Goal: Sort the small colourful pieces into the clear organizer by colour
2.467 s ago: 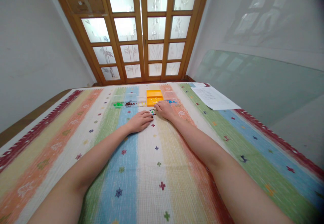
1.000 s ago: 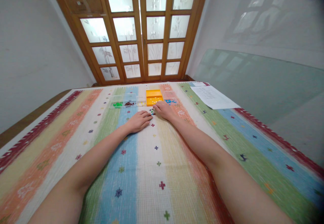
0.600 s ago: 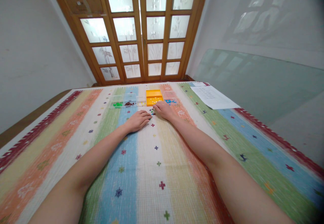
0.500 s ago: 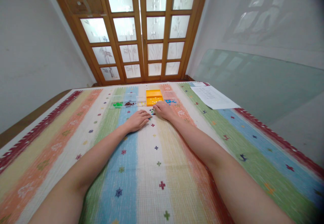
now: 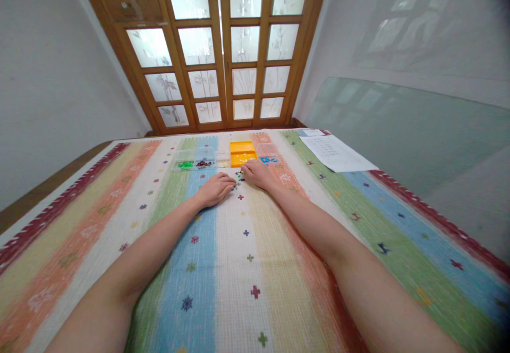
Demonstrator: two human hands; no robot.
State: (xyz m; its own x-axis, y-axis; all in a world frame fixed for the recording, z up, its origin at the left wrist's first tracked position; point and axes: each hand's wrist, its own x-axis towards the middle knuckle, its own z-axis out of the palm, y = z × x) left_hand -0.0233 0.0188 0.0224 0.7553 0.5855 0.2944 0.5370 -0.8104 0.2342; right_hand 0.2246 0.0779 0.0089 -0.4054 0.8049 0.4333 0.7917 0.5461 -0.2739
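Observation:
My left hand [image 5: 216, 189] rests on the striped cloth, fingers bent together beside a small heap of mixed coloured pieces [image 5: 239, 177]; anything under its fingertips is too small to make out. On the other side of the heap is my right hand [image 5: 255, 174], its fingers curled at the front edge of a yellow box [image 5: 243, 147] with pale pieces in it. What those fingertips hold, if anything, is hidden. Left of the yellow box, a clear box holds green pieces [image 5: 185, 165] and dark red pieces [image 5: 204, 163]. Blue pieces [image 5: 269, 160] lie to its right.
A striped, patterned cloth [image 5: 235, 268] covers the table. Printed white paper [image 5: 338, 153] lies at the back right. Behind the table stand wooden doors with glass panes [image 5: 205, 83], and a glass sheet [image 5: 398, 124] leans along the right wall.
My left hand has shifted slightly to the left, away from the heap, uncovering a few more coloured pieces. My right hand has hardly moved.

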